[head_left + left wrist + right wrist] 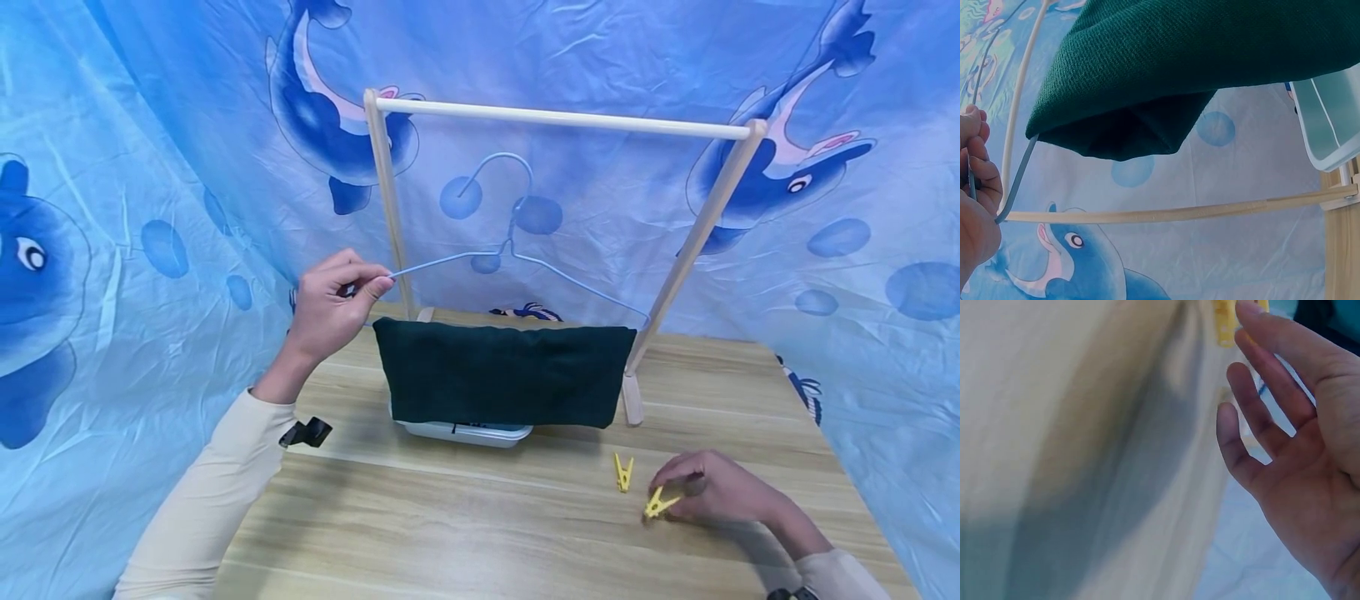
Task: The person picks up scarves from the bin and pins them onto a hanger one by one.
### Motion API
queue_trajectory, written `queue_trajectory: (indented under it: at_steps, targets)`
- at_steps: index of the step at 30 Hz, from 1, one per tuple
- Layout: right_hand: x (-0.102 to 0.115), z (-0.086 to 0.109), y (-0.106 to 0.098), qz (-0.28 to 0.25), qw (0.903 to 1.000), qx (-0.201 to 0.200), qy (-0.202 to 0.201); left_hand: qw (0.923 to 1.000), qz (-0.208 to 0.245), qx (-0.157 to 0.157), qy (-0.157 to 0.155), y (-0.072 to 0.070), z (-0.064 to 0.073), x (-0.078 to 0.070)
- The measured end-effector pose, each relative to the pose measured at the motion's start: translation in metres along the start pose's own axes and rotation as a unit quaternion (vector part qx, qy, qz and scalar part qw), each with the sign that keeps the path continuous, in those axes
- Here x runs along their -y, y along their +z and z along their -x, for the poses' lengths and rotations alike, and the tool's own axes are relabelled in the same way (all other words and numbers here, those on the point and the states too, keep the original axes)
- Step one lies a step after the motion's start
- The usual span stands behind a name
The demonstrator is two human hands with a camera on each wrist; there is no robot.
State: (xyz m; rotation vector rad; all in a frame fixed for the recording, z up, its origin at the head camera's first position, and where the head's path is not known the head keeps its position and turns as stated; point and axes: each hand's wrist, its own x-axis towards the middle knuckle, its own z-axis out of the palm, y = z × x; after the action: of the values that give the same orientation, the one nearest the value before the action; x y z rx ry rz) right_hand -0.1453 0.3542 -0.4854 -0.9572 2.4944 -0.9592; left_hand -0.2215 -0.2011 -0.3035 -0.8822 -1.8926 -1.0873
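Observation:
My left hand pinches the left shoulder of a light-blue wire hanger and holds it up, hook upward. Over its lower bar hangs a folded dark green cloth, which hides that bar in the head view. The left wrist view shows the cloth from its side, with the hanger's bent corner coming out beside the hand. At the right, my right hand pinches a yellow clothespin between thumb and forefinger, the other fingers loosely spread. A second yellow clothespin lies on the table just left of it.
A wooden rack with a white top rail stands at the back, behind the hanger. Partly hidden under the cloth is a white tray on the wooden table. Blue dolphin-print curtain surrounds the table.

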Motion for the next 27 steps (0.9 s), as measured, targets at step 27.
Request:
queue_trajectory:
  at_steps: [27]
  targets:
    - [0.098,-0.040,-0.053,0.041,0.9681,-0.224,-0.104,0.9999,0.010,-0.008,0.007,0.002,0.003,-0.003]
